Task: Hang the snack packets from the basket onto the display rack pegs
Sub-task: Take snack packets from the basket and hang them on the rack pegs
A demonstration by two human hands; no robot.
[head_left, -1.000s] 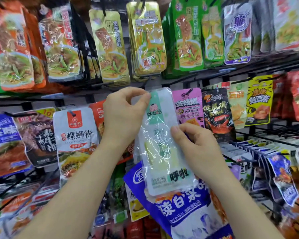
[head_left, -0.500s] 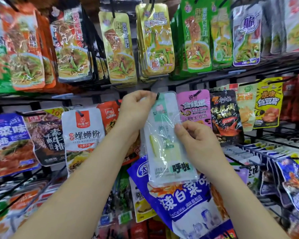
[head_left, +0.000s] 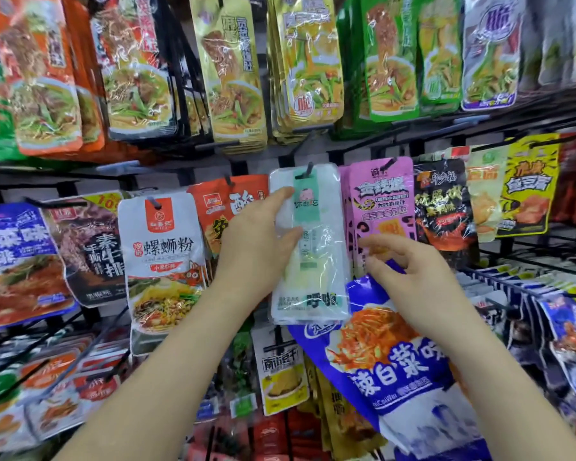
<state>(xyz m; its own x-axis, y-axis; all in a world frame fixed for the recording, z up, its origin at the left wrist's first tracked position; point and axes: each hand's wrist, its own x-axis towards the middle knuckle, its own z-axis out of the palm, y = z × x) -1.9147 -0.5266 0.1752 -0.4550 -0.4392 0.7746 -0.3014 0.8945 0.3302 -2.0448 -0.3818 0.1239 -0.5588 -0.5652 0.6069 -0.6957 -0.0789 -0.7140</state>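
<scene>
On peg (head_left: 308, 170), middle row of rack (head_left: 80, 177): clear packet (head_left: 316, 261), upright, top hole threaded, between orange packet (head_left: 228, 201) and pink packet (head_left: 383, 201). Against its left edge: left hand (head_left: 258, 242), fingers straight, thumb flat on the front, gripping nothing. Just right of it: right hand (head_left: 409, 274), fingers loosely curled, empty, before the pink packet's lower part, above blue packet (head_left: 389, 361).

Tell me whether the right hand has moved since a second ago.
Yes. The right hand has let go of the clear packet and shifted rightward; its fingertips now lie over the lower part of the hanging pink packet.
</scene>
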